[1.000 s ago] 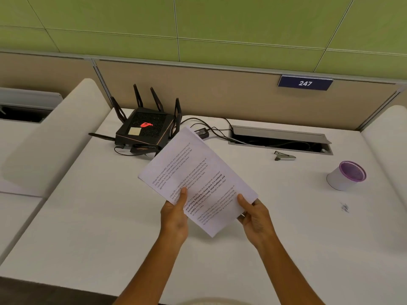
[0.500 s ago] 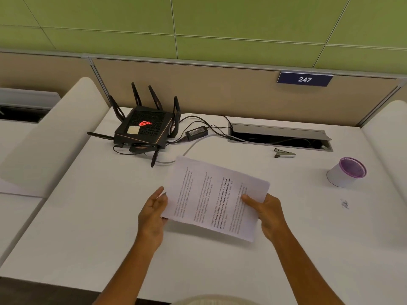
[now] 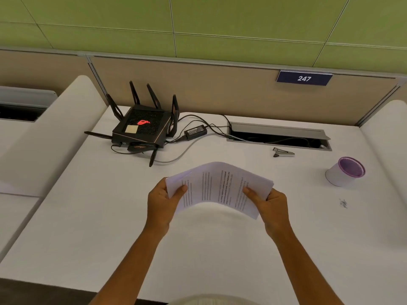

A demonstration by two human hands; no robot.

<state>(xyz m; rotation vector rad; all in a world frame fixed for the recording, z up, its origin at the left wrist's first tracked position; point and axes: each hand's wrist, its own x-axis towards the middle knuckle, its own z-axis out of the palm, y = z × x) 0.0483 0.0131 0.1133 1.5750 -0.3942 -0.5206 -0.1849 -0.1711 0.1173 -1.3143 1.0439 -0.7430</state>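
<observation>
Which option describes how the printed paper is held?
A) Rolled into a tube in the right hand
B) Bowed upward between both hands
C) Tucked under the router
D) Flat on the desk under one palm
B: the left hand and the right hand each grip one end of the printed paper, whose middle arches up above the desk.

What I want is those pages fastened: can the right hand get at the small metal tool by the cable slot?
Probably yes, once freed: the right hand grips the papers, but the small metal tool lies on bare desk beyond, nothing between.
</observation>
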